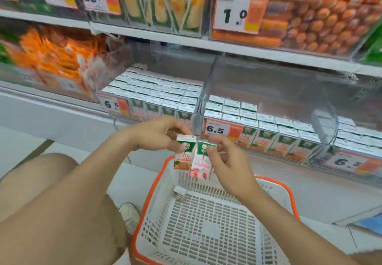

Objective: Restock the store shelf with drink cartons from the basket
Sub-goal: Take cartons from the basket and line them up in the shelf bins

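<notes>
My left hand (159, 133) grips a small orange-fruit drink carton (184, 155) by its top. My right hand (225, 157) pinches a pink peach carton (201, 166) right beside it; the two cartons touch. Both hang above the far end of the white basket with an orange rim (157, 184), where one more small carton (179, 192) lies on the mesh floor. On the shelf behind, a clear bin (198, 107) is packed with pink cartons (157, 95), and the bin to its right holds orange cartons (264, 134) with free room at its back.
Price tags reading 6.5 (219, 129) hang on the bin fronts. Upper shelves carry orange snack packs (51, 56) and sausages (322, 16). My bent left knee (51, 213) and a white shoe (130, 215) are left of the basket. A further bin (351, 140) stands far right.
</notes>
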The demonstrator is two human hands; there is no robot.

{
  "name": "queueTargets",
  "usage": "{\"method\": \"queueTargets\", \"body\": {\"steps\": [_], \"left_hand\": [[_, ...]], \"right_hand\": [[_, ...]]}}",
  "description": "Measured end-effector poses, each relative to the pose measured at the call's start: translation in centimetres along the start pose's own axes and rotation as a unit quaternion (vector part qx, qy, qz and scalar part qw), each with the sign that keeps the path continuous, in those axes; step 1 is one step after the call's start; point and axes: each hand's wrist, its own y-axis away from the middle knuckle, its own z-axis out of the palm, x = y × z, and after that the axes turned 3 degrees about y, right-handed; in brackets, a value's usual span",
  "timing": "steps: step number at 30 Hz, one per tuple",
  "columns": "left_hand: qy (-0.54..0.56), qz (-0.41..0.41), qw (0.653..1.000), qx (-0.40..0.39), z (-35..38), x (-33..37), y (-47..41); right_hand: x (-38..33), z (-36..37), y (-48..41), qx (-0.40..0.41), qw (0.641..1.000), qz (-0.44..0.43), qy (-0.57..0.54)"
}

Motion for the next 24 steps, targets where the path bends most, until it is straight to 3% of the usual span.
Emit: {"method": "queueTargets", "body": {"steps": [6, 9, 12, 17, 24], "left_hand": [[0.053, 0.073, 0.973, 0.214, -8.0, 1.3, 0.8], [0.058, 0.059, 0.932, 0.352, -10.6, -0.6, -0.9], [0.007, 0.012, 0.888, 0.460, -11.8, -2.3, -2.7], [-0.132, -0.021, 0.865, 0.484, -14.1, -3.7, -4.2], [-0.113, -0.059, 0.879, 0.460, -15.6, -5.1, -5.4]], "right_hand": [[-7.8, 0.7, -5.2, 0.059, 0.993, -0.097, 0.015], [-10.5, 1.8, -9.1, 0.100, 0.976, -0.175, 0.084], [-11.1, 3.7, -14.3, 0.103, 0.968, -0.189, 0.129], [-10.8, 6.9, -23.6, 0.081, 0.947, -0.178, 0.256], [-11.3, 12.0, -32.2, 0.016, 0.941, -0.122, 0.316]]}}
